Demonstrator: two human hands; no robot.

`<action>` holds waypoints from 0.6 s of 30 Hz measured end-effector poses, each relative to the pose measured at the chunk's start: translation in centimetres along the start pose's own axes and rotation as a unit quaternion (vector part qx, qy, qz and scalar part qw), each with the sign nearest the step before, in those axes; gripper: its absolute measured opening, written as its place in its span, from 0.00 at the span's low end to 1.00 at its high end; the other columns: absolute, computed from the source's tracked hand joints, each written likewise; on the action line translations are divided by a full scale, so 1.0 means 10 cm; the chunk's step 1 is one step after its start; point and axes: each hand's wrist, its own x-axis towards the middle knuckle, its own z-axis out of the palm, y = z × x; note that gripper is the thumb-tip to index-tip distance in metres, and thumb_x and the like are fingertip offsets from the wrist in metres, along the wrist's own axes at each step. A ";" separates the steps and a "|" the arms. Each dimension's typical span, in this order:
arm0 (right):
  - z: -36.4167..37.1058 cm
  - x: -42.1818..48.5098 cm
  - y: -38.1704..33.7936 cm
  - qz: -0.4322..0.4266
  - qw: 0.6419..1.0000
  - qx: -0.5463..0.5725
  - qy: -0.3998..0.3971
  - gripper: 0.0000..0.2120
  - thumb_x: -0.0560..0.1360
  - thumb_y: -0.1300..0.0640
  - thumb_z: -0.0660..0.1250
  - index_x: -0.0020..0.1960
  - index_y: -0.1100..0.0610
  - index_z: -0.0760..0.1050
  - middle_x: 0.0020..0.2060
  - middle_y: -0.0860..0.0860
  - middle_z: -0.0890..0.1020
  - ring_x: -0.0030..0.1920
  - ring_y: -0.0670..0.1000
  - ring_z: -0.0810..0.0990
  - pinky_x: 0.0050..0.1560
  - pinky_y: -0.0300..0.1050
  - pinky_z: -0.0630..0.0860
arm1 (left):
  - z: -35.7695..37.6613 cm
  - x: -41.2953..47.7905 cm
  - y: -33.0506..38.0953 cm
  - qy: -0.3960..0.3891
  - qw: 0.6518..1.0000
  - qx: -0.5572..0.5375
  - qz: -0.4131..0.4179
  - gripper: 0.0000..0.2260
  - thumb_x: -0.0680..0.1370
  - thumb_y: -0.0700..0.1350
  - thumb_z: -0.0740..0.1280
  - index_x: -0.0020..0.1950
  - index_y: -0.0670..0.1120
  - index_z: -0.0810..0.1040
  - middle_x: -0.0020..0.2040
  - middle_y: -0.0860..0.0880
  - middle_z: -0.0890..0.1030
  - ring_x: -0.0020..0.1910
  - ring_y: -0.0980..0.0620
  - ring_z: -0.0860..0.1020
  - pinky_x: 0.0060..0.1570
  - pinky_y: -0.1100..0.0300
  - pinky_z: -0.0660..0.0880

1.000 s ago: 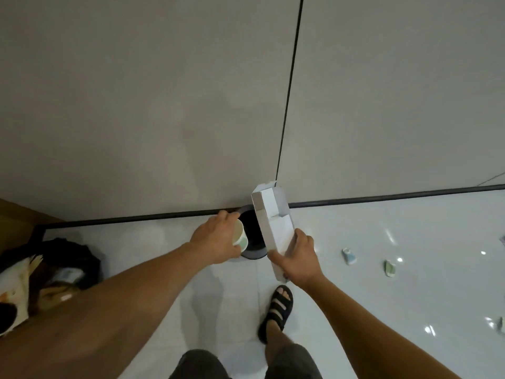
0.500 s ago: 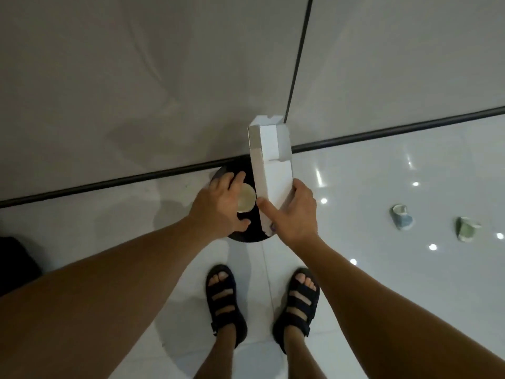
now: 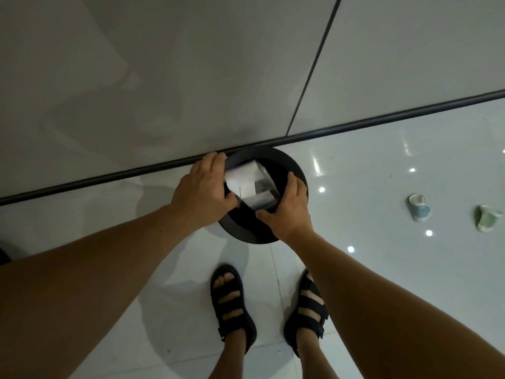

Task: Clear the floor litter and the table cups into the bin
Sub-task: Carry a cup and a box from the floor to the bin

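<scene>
A round black bin [image 3: 246, 233] stands on the white floor against the wall's dark skirting. A white cardboard box [image 3: 246, 181] sits inside its mouth, blurred while my hands look sharp. My left hand [image 3: 202, 192] is spread over the bin's left rim, fingertips at the box's left edge. My right hand [image 3: 288, 209] is spread over the right rim, thumb and fingers apart beside the box. No cup shows in either hand. Two crumpled paper cups lie on the floor at right, a blue one [image 3: 419, 207] and a green one [image 3: 487, 218].
The grey panelled wall [image 3: 191, 77] rises right behind the bin. My two feet in black sandals [image 3: 232, 310] stand just in front of it. Glossy white floor tiles with light reflections stretch to the right.
The box stood upright above the bin in my right hand and a cup was in my left. Now the box has dropped into the bin, the cup is out of sight, and both hands are spread.
</scene>
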 end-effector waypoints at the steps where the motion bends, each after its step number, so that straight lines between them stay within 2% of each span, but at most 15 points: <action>1: -0.02 -0.04 0.01 0.002 1.000 0.001 0.000 0.51 0.69 0.52 0.77 0.79 0.54 0.47 0.76 0.52 0.56 0.75 0.56 0.57 0.73 0.53 0.63 | -0.01 -0.03 0.02 -0.003 1.000 -0.006 0.002 0.36 0.73 0.50 0.69 0.76 0.42 0.57 0.74 0.42 0.61 0.72 0.42 0.61 0.66 0.47 0.66; 5: -0.15 -0.19 -0.01 0.036 0.999 0.025 0.006 0.43 0.73 0.53 0.73 0.78 0.54 0.50 0.74 0.53 0.60 0.72 0.57 0.64 0.68 0.52 0.70 | -0.05 -0.15 0.13 -0.021 1.000 -0.008 0.019 0.37 0.73 0.51 0.69 0.76 0.42 0.56 0.75 0.43 0.60 0.71 0.43 0.62 0.65 0.48 0.66; 9: -0.34 -0.38 -0.02 0.059 0.997 0.055 0.000 0.38 0.73 0.54 0.73 0.76 0.54 0.55 0.71 0.53 0.63 0.68 0.57 0.69 0.65 0.54 0.75 | -0.23 -0.27 0.26 -0.048 0.999 0.006 0.012 0.36 0.74 0.53 0.67 0.77 0.45 0.54 0.75 0.45 0.59 0.72 0.45 0.60 0.66 0.50 0.65; 13: -0.64 -0.75 -0.09 0.069 0.996 0.053 -0.003 0.37 0.74 0.51 0.72 0.76 0.52 0.56 0.73 0.51 0.61 0.69 0.55 0.68 0.63 0.48 0.71 | -0.60 -0.46 0.45 -0.068 0.997 0.024 0.011 0.35 0.74 0.54 0.66 0.76 0.45 0.54 0.75 0.46 0.58 0.72 0.46 0.60 0.67 0.50 0.65; 18: -1.26 -1.33 -0.31 0.082 0.996 0.042 -0.008 0.41 0.75 0.44 0.70 0.79 0.52 0.51 0.77 0.51 0.55 0.75 0.56 0.60 0.71 0.53 0.64 | -1.21 -0.77 0.96 -0.081 0.995 0.043 0.047 0.36 0.75 0.55 0.65 0.77 0.46 0.53 0.76 0.47 0.58 0.74 0.46 0.58 0.69 0.51 0.63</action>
